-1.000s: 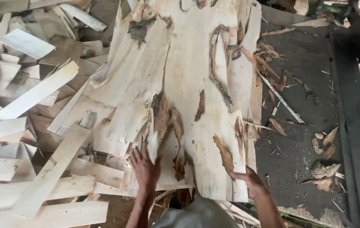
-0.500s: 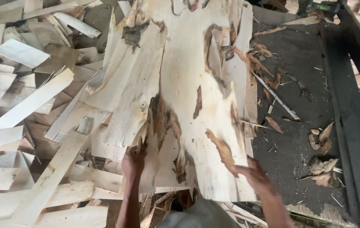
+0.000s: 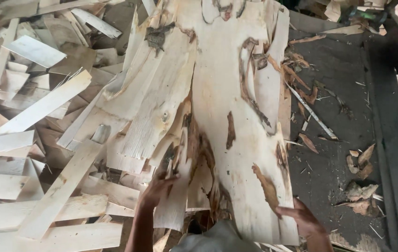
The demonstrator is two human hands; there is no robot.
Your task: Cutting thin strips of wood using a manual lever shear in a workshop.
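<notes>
Two hands on a torn veneer sheet (image 3: 236, 116) over a scrap pile

Left hand (image 3: 158, 187) pinches a loose strip (image 3: 173, 205); right hand (image 3: 301, 219) fingers curl around the sheet's near-right edge; brittle, cracked wood could split further or splinter into skin

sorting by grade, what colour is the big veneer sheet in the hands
Pale cream veneer sheet with reddish-brown bark streaks; the head view shows it.

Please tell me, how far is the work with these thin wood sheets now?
Done: many pale strips already lie heaped at the left. In hand: the left hand grips a torn narrow piece, and the right hand holds the near edge of the large veneer sheet. Left: that sheet is whole, with bark patches and ragged edges.
</notes>
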